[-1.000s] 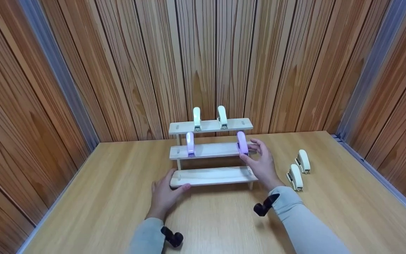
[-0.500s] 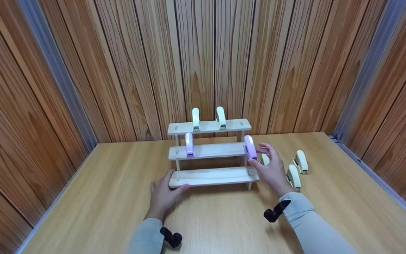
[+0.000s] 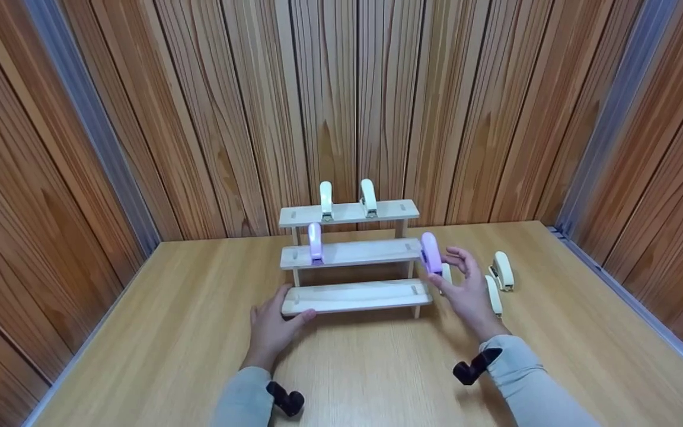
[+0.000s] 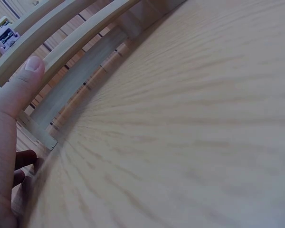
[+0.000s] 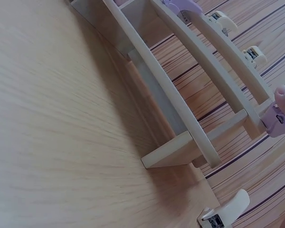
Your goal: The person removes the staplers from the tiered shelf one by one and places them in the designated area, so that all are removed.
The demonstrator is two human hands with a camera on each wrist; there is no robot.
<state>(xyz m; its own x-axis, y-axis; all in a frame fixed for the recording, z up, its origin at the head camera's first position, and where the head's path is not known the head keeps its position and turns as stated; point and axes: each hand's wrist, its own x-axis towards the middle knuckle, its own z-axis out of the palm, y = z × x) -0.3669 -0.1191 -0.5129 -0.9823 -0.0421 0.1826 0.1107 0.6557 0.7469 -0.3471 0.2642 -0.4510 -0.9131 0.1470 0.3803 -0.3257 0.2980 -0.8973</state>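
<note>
A three-tier wooden display shelf (image 3: 356,296) stands on the table. My left hand (image 3: 271,332) grips the left end of its lowest tier, the thumb (image 4: 32,66) on the front edge. My right hand (image 3: 469,293) pinches a purple stapler (image 3: 430,253) upright, just off the right end of the middle tier. In the right wrist view that purple stapler (image 5: 277,121) overlaps the tier's end. Another purple stapler (image 3: 315,243) stands at the left of the middle tier. On the top tier are two white staplers, one left (image 3: 326,200) and one right (image 3: 368,198).
Three white staplers stand on the table at the right: one (image 3: 446,277) partly hidden behind my right hand, one (image 3: 493,295) beside the wrist, one (image 3: 501,271) farther back. Wood-panelled walls (image 3: 329,89) rise behind the table (image 3: 353,362) and at both sides.
My right hand has moved the purple stapler rightward, from over the middle tier's right end to beyond it. A white stapler behind that hand has come into view. My left hand keeps its hold.
</note>
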